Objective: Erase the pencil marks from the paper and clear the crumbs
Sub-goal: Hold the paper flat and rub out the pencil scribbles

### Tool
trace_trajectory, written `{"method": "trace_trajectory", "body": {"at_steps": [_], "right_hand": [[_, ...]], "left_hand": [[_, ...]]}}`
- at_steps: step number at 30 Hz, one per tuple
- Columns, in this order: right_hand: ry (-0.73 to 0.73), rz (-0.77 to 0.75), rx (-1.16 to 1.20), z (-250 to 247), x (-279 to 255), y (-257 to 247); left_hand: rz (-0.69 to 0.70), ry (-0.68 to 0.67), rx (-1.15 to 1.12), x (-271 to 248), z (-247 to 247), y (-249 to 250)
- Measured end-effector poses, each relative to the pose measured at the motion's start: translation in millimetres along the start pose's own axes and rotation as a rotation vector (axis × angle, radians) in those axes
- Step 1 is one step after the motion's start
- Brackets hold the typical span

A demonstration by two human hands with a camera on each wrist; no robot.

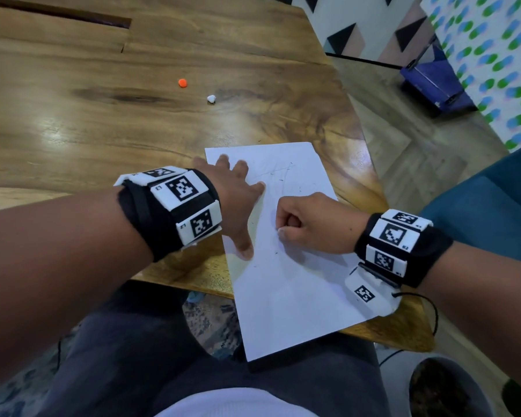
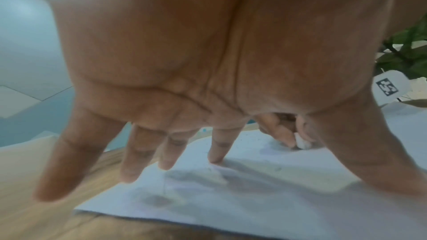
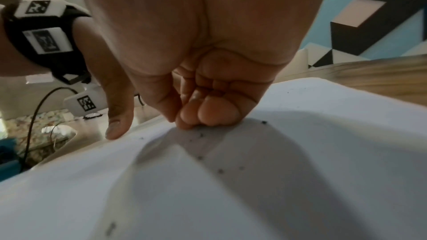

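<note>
A white sheet of paper (image 1: 286, 275) lies at the table's near right corner, its lower end hanging past the edge. Faint pencil lines (image 1: 271, 173) and dark eraser crumbs (image 1: 283, 177) mark its upper half. My left hand (image 1: 238, 200) lies flat with spread fingers on the paper's left edge, pressing it down. My right hand (image 1: 307, 224) is curled in a fist at the middle of the sheet and pinches a small white eraser (image 1: 282, 233) against the paper. The left wrist view shows the eraser (image 2: 302, 142) between thumb and finger. Crumbs (image 3: 220, 171) lie below the fist (image 3: 208, 114).
The wooden table (image 1: 103, 121) stretches away to the left and back. An orange ball (image 1: 182, 83) and a small white lump (image 1: 211, 99) lie on it beyond the paper. To the right stand a blue box (image 1: 433, 82) on the floor and a teal seat (image 1: 487, 212).
</note>
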State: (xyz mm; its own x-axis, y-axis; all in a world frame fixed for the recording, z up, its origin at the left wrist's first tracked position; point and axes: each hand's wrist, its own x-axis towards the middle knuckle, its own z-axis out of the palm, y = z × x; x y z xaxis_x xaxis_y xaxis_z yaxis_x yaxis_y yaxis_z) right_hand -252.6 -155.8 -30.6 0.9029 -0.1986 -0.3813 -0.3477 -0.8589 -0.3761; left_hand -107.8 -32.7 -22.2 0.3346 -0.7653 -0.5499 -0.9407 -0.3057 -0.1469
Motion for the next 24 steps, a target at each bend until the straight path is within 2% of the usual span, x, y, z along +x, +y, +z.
{"method": "trace_trajectory", "body": {"at_steps": [5, 9, 14, 17, 24], "right_hand": [[0.206, 0.101, 0.066, -18.2, 12.2, 13.0], [0.137, 0.103, 0.010, -15.2, 14.0, 9.3], [0.003, -0.030, -0.087, 8.9, 2.3, -8.5], [0.033, -0.067, -0.135, 10.3, 3.0, -7.9], [0.186, 0.103, -0.136, -21.7, 37.6, 18.7]], "left_hand": [[0.021, 0.112, -0.077, 7.8, -2.9, -2.7], [0.017, 0.120, -0.149, 17.9, 6.2, 0.1], [0.039, 0.090, -0.159, 16.8, 19.4, -2.1], [0.062, 0.080, -0.158, 14.3, 24.2, -0.8], [0.056, 0.082, -0.182, 15.0, 23.7, -0.5]]}}
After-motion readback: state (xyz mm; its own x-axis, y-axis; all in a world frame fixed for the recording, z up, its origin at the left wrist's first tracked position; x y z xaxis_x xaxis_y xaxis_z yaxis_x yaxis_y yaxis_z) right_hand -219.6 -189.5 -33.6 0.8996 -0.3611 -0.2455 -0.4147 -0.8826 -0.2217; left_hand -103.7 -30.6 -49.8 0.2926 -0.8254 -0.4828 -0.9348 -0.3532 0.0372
